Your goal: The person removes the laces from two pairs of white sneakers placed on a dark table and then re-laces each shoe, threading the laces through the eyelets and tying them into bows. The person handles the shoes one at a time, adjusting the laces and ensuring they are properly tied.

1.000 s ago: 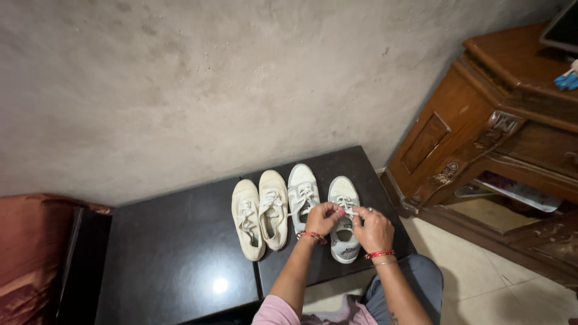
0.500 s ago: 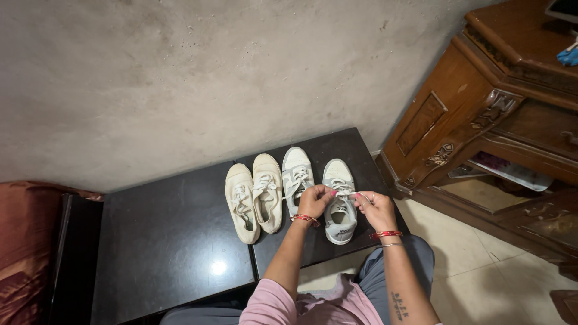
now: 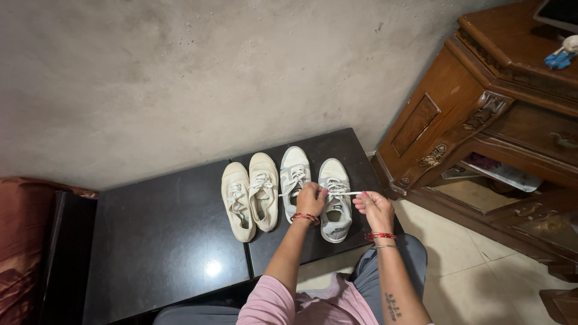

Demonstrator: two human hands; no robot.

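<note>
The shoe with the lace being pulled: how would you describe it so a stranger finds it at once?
On the dark glossy table by the grey wall stand four shoes in a row. It is the rightmost shoe, white with grey panels, nearest the carved wooden cabinet. Only its lace is stretched between the left hand and right hand.

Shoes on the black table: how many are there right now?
4, side by side: two cream shoes on the left, then a white-grey shoe, then the white-grey shoe whose lace both hands pull. None looks hidden.
</note>
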